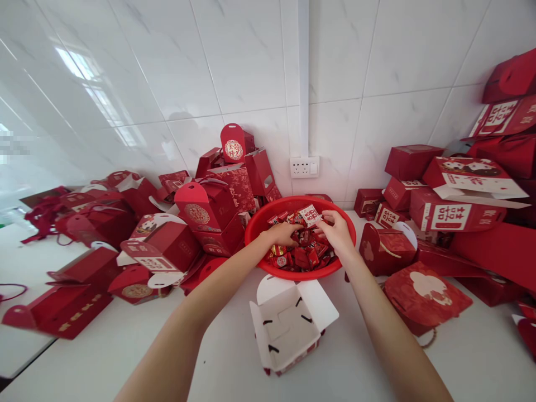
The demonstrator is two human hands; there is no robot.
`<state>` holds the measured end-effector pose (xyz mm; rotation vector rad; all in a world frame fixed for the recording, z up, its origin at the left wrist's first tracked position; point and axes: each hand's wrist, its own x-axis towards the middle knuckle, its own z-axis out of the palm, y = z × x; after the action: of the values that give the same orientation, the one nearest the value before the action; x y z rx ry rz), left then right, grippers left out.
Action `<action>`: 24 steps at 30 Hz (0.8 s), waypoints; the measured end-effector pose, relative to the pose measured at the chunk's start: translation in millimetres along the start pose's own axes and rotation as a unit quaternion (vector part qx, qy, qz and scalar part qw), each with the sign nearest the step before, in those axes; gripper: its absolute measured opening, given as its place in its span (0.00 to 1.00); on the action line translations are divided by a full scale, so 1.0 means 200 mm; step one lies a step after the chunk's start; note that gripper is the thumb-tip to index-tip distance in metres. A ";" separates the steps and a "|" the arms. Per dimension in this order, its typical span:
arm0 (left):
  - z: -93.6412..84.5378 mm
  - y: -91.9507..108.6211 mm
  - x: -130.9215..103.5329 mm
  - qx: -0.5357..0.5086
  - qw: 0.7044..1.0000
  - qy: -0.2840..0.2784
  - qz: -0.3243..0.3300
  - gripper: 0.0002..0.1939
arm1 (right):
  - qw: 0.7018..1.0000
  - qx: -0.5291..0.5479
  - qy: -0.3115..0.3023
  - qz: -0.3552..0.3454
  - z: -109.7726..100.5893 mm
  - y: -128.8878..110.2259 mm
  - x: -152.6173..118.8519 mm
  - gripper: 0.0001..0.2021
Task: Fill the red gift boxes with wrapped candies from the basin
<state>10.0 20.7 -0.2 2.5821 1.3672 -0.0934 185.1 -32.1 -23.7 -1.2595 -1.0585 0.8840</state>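
A red plastic basin (pixel 250 237) stands against the wall, full of wrapped candies (pixel 302 258), mostly red with a few gold ones. My left hand (pixel 286 233) is down among the candies with its fingers curled; what they grip, if anything, is hidden. At the basin's right side, my right hand (pixel 336 228) pinches the edge of a square white packet (pixel 310 215) with red print. Just in front of the basin sits an open gift box (pixel 288 324), white inside, its flaps spread and dark strap ends poking through its walls. Nothing lies in it.
Red gift boxes crowd the white table (pixel 226 357) on both sides. At the left is a heap with a tall box (pixel 234 142) on top; at the right, a stack (pixel 456 209) leans high. A socket (pixel 305 167) is on the tiled wall behind the basin.
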 end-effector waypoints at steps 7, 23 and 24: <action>-0.01 0.05 -0.01 0.054 0.997 -0.006 -0.052 0.15 | 1.000 0.015 -0.006 0.011 0.00 -0.04 -0.03 0.14; -0.02 0.05 0.00 0.074 0.990 -0.118 0.012 0.25 | 0.998 0.047 -0.020 0.020 -0.01 -0.06 -0.04 0.12; -0.02 0.04 0.01 0.072 0.989 -0.125 0.018 0.23 | 0.998 0.049 -0.023 0.020 -0.01 -0.06 -0.04 0.12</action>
<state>17.9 17.6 4.6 2.6006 1.2636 -0.5092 184.3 -41.0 -13.1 -1.1877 -1.0167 0.9877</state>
